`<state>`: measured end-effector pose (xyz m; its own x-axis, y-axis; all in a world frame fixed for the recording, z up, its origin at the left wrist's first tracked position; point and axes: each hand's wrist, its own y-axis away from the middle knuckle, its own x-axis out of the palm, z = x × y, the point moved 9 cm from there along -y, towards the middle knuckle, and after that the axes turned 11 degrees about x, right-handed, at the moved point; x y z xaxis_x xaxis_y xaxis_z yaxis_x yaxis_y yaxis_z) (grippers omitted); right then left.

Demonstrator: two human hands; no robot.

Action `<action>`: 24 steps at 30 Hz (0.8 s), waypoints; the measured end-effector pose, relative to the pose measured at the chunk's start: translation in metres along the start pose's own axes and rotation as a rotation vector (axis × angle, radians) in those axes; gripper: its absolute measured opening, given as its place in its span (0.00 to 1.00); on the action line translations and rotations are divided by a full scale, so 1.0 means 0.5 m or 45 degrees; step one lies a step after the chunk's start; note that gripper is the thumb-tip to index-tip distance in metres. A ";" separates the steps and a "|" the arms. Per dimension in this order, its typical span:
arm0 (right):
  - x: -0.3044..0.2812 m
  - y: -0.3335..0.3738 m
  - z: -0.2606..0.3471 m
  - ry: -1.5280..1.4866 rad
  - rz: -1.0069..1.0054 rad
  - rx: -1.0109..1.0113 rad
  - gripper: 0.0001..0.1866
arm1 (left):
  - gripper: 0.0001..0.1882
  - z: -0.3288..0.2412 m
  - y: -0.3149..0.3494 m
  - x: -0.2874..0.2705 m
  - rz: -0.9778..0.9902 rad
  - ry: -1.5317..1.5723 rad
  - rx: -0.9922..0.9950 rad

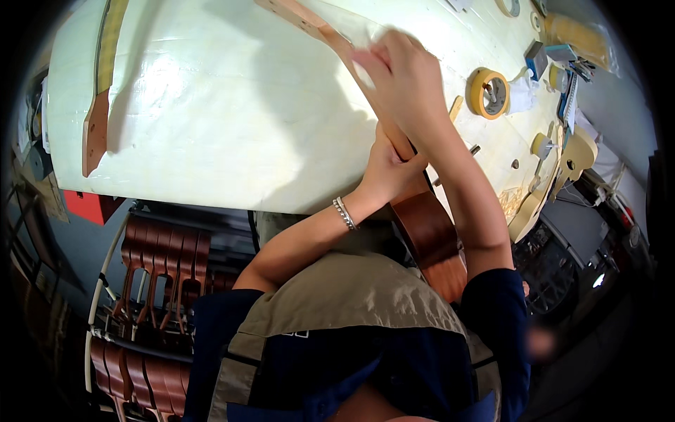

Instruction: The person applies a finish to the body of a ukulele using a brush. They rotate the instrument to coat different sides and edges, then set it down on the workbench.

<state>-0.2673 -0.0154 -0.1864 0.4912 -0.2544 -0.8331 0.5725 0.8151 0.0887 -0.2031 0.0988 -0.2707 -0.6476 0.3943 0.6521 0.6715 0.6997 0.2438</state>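
Small gtr [430,225] sits by apron [358,281], neck [343,46] over worktop [211,105], L hand [383,169] fingers gripping neck nr body, R hand [411,77] fingers blurred, can't tell if holding anything; prob. best w/ L grip firm, neck steady.

The pale table [211,126] bears a yellow tape roll [477,95].

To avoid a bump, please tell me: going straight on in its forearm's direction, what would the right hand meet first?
The way looks free to the picture's edge: the right hand would pass over the table, with the instrument's head to the left. The hand's height is unclear.
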 end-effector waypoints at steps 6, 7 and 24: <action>-0.011 -0.001 0.019 0.042 0.008 -0.038 0.15 | 0.33 -0.020 0.001 0.009 0.047 -0.051 -0.001; 0.001 -0.025 0.021 -0.015 -0.026 -0.109 0.15 | 0.33 -0.007 0.004 0.017 0.082 0.025 -0.094; -0.057 -0.112 -0.153 -0.176 -0.094 0.130 0.20 | 0.15 -0.010 0.014 0.009 -0.067 0.047 -0.129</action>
<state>-0.3636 -0.0140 -0.2097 0.5268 -0.3864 -0.7571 0.6706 0.7362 0.0909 -0.1995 0.1022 -0.2624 -0.6703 0.3352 0.6621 0.6712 0.6544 0.3482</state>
